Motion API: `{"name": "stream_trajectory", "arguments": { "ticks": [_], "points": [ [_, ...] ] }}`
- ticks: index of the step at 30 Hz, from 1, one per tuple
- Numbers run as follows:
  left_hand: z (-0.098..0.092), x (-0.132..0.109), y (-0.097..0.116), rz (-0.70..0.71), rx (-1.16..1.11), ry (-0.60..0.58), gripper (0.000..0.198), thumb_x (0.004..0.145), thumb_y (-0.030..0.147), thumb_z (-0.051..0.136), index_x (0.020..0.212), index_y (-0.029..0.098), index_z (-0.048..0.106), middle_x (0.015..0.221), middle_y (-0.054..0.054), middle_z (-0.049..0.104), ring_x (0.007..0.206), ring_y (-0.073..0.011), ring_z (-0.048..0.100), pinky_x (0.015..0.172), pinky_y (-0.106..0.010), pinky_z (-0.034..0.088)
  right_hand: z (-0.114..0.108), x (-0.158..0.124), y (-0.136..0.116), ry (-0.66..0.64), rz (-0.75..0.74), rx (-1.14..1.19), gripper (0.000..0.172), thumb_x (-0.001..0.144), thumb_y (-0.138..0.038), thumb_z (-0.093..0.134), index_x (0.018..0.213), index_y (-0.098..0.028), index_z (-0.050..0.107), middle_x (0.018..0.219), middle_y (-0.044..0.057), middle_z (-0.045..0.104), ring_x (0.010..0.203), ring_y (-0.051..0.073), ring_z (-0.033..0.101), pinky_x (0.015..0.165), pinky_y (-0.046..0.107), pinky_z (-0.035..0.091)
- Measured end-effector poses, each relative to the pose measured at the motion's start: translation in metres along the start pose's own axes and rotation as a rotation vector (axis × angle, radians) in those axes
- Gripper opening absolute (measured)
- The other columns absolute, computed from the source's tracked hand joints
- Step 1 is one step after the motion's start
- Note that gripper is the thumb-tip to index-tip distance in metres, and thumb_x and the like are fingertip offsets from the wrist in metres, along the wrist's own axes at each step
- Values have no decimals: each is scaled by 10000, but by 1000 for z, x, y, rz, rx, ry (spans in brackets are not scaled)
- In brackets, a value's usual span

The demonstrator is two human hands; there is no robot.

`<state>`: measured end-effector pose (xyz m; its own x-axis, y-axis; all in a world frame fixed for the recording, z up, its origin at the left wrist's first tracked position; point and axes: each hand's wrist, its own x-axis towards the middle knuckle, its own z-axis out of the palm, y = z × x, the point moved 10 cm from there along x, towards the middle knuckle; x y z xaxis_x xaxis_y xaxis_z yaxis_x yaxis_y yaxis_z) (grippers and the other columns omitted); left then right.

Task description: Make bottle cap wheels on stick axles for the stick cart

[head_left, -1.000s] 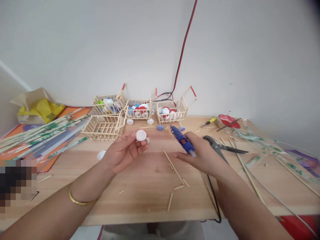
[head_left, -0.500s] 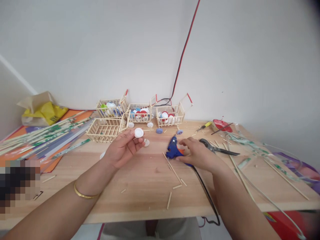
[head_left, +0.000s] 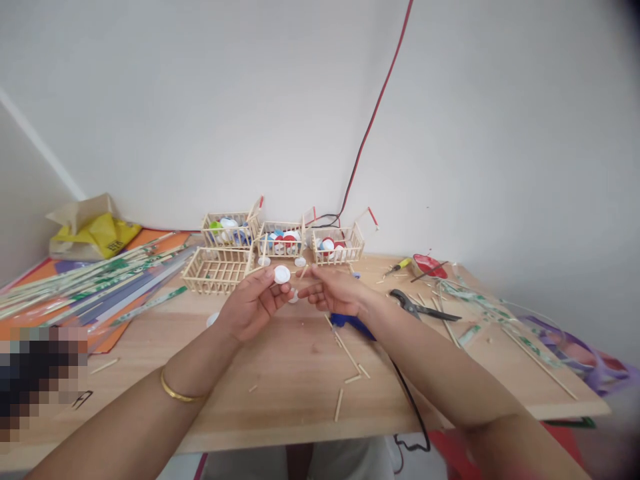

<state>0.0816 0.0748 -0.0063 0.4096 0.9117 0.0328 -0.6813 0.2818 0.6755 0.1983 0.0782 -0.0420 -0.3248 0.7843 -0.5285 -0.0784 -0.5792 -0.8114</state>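
My left hand (head_left: pixel 257 297) pinches a white bottle cap (head_left: pixel 282 275) between thumb and fingers, its flat round face turned up toward me. Close to its right, my right hand (head_left: pixel 333 290) has thumb and forefinger together on a short wooden stick (head_left: pixel 303 271), whose tip points up near the cap. Another white cap (head_left: pixel 294 295) lies on the table, partly hidden behind the fingers. Below my right wrist is a blue glue gun (head_left: pixel 353 323), mostly covered by the hand and forearm. An unfilled small stick-built cart (head_left: pixel 217 270) stands left of my hands.
Three stick carts (head_left: pixel 337 245) filled with coloured caps line the wall. Scissors (head_left: pixel 420 308), a yellow-handled knife (head_left: pixel 399 267) and a red dish (head_left: pixel 430 268) lie to the right. Bundled sticks (head_left: pixel 115 270) cover the left side. Cut stick pieces (head_left: pixel 339 405) and a black cord (head_left: pixel 413 393) lie in front.
My right hand has moved left from beside the glue gun to near the cap and now holds a short stick. My left hand still holds the cap. The view has shifted slightly.
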Motion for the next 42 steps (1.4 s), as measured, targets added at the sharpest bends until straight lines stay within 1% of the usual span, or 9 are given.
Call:
{"name": "stream_trajectory", "arguments": {
  "ticks": [2, 7, 10, 15, 20, 24, 30, 36, 42],
  "points": [
    [1, 0, 1, 2, -2, -14, 122, 795, 195, 662, 880, 110, 640, 788, -31, 640, 672, -88, 603, 723, -244, 571, 6, 10, 2, -41, 36, 60, 369, 965, -428, 356, 979, -161, 610, 717, 70, 682, 483, 66, 526, 402, 129, 318],
    [2, -2, -3, -10, 16, -59, 121, 814, 225, 651, 871, 120, 636, 761, -22, 631, 693, -95, 609, 724, -242, 559, 8, 11, 5, -70, -4, 106, 88, 832, -209, 617, 810, -125, 595, 728, 45, 670, 468, 27, 465, 382, 101, 272],
    [2, -2, -4, -15, 30, -65, 126, 820, 227, 645, 880, 117, 638, 746, -23, 627, 699, -97, 608, 725, -238, 554, 6, -6, 7, -71, -72, 100, 195, 729, -211, 727, 767, -142, 549, 728, 31, 671, 479, 28, 459, 402, 112, 279],
    [3, -4, -13, -52, 9, -37, 131, 788, 204, 681, 874, 109, 654, 747, -30, 644, 709, -102, 619, 732, -235, 556, -12, -36, -10, 56, -403, 47, 318, 673, -291, 774, 826, -184, 517, 755, 3, 683, 483, 39, 406, 446, 155, 301],
    [7, -10, -34, -157, 6, -30, 157, 781, 176, 685, 917, 100, 668, 872, -69, 686, 746, -123, 651, 745, -250, 567, -31, -63, -34, 245, -745, -68, 215, 786, -352, 675, 922, -203, 600, 869, 22, 700, 634, 82, 554, 580, 206, 430],
    [14, -16, -48, -228, 2, -63, 186, 778, 155, 688, 959, 116, 667, 994, -97, 696, 806, -153, 680, 787, -276, 566, -28, -92, -45, 323, -946, -201, 179, 861, -372, 586, 902, -203, 630, 826, 28, 692, 637, 110, 599, 608, 248, 487],
    [22, -23, -63, -308, 41, -146, 228, 818, 127, 639, 1044, 150, 653, 993, -68, 694, 877, -170, 680, 844, -293, 548, -15, -124, -45, 385, -1068, -446, 102, 867, -295, 598, 889, -207, 644, 747, 7, 687, 650, 114, 647, 610, 230, 512],
    [29, -25, -68, -307, 117, -241, 262, 790, 131, 674, 1049, 158, 647, 1001, -47, 687, 952, -178, 659, 917, -304, 510, -1, -131, -46, 409, -1130, -730, 95, 881, -269, 574, 901, -204, 640, 777, 5, 702, 691, 115, 648, 656, 229, 500],
    [31, -25, -68, -289, 190, -281, 260, 775, 142, 696, 1023, 179, 628, 997, -33, 678, 1004, -190, 642, 968, -336, 471, 6, -134, -47, 405, -1146, -786, 134, 895, -287, 552, 885, -185, 638, 710, 10, 696, 634, 116, 646, 613, 216, 486]
  ]
}}
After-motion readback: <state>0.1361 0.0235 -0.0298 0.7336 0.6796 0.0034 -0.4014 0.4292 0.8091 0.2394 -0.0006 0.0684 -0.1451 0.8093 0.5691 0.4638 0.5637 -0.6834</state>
